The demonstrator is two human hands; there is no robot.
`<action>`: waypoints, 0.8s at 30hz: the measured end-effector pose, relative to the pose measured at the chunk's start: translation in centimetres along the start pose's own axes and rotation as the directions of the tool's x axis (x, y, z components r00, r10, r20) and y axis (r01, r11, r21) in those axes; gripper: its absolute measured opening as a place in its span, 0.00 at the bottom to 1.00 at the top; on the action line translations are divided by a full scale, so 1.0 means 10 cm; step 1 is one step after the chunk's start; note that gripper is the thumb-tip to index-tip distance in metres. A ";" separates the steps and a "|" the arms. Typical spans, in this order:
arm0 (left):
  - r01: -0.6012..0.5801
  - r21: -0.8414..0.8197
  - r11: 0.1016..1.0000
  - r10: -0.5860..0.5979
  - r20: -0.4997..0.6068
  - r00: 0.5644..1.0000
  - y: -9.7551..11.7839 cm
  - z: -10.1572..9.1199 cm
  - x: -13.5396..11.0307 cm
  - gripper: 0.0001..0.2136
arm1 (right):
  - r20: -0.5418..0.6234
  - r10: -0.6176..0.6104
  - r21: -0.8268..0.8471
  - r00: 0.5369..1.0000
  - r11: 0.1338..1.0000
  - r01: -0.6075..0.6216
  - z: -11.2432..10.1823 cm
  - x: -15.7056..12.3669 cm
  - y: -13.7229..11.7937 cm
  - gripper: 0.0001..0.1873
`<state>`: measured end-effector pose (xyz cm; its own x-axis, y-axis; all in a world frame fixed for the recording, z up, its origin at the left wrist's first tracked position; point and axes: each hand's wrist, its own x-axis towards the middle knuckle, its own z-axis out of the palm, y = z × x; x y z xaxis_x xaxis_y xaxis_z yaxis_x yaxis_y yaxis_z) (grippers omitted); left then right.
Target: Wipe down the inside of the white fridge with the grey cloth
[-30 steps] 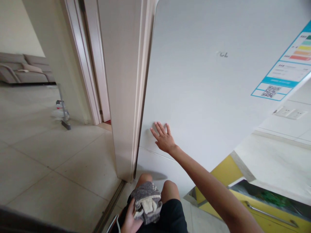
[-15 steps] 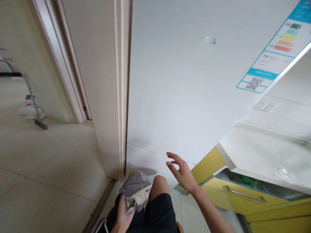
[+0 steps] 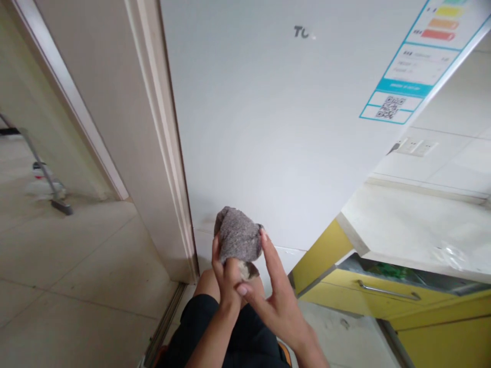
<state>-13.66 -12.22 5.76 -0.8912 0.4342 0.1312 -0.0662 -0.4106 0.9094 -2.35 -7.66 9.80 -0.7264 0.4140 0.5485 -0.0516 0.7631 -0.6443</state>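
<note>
A folded grey speckled cloth (image 3: 240, 235) with a paler, cream part showing below is held up over my knees, in front of the white fridge door (image 3: 268, 153). My left hand (image 3: 228, 271) grips it from underneath, fingers wrapped into its lower side. My right hand (image 3: 274, 286) comes in from the right with its fingers stretched out. Its index fingertip touches the cloth's right corner, while the thumb lies by the left hand, apart from the index finger. The rest of the right fingers are mostly hidden behind the index finger.
An energy label (image 3: 414, 66) is stuck on the fridge's right side. Yellow cabinets (image 3: 345, 301) with a metal handle (image 3: 389, 292) and a white countertop (image 3: 414, 225) stand to the right. Left are a door frame (image 3: 153, 128), a floor track (image 3: 164, 317) and a broom (image 3: 61, 206).
My left hand has raised the cloth up and to the right. My right hand has moved down from the fridge side to touch the cloth. The view has shifted slightly.
</note>
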 end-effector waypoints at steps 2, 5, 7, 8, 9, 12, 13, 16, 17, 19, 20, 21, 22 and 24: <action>-0.016 -0.065 0.998 0.017 0.019 1.000 0.11 0.12 -0.08 0.31 | 0.005 -0.026 -0.007 1.000 1.000 0.026 -0.07 0.02 0.00 0.55; -0.051 -0.091 0.995 0.075 0.284 0.956 0.27 0.18 -0.18 0.34 | -0.009 -0.017 0.039 1.000 0.999 0.018 -0.17 -0.03 0.08 0.70; -0.119 -0.056 0.991 0.131 0.455 0.881 0.35 0.17 -0.21 0.34 | -0.043 0.022 0.099 0.999 0.995 -0.018 -0.20 -0.09 0.14 0.75; -0.159 -0.050 0.986 0.162 0.512 0.843 0.37 0.15 -0.22 0.35 | -0.076 0.054 0.134 0.996 0.990 -0.043 -0.20 -0.13 0.17 0.75; -0.198 -0.054 0.979 0.194 0.556 0.808 0.39 0.13 -0.22 0.35 | -0.118 0.090 0.166 0.989 0.984 -0.070 -0.18 -0.16 0.20 0.72; -0.264 -0.062 0.962 0.238 0.659 0.713 0.43 0.11 -0.23 0.38 | -0.309 0.187 0.186 0.933 0.973 -0.133 -0.11 -0.21 0.27 0.68; -0.282 -0.051 0.958 0.238 0.688 0.685 0.45 0.11 -0.24 0.38 | -0.386 0.222 0.173 0.895 0.971 -0.166 -0.09 -0.21 0.29 0.67; -0.357 0.016 0.934 0.218 0.765 0.606 0.50 0.16 -0.24 0.33 | -0.544 0.311 0.140 0.779 0.949 -0.281 -0.06 -0.22 0.35 0.55; -0.383 0.037 0.923 0.211 0.784 0.584 0.51 0.19 -0.24 0.30 | -0.566 0.331 0.137 0.755 0.941 -0.309 -0.06 -0.22 0.37 0.47; -0.400 0.066 0.914 0.187 0.806 0.562 0.53 0.22 -0.25 0.25 | -0.610 0.337 0.119 0.718 0.934 -0.337 -0.12 -0.22 0.40 0.35; -0.388 0.072 0.919 0.174 0.809 0.561 0.53 0.23 -0.26 0.24 | -0.647 0.319 0.095 0.693 0.935 -0.342 -0.17 -0.22 0.42 0.32; -0.368 0.071 0.927 0.164 0.806 0.569 0.53 0.22 -0.27 0.23 | -0.698 0.286 0.059 0.657 0.937 -0.345 -0.23 -0.22 0.44 0.31; -0.347 0.069 0.935 0.156 0.799 0.581 0.51 0.21 -0.29 0.22 | -0.747 0.239 0.010 0.621 0.937 -0.349 -0.31 -0.21 0.46 0.32; -0.320 0.078 0.944 0.142 0.781 0.608 0.46 0.14 -0.30 0.19 | -0.823 0.129 -0.086 0.553 0.934 -0.347 -0.51 -0.18 0.52 0.38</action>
<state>-10.63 -14.30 10.12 -0.2012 0.8320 0.5170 0.2580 -0.4641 0.8474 2.21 -1.85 8.19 0.1560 0.7360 0.6588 0.2627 0.6121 -0.7459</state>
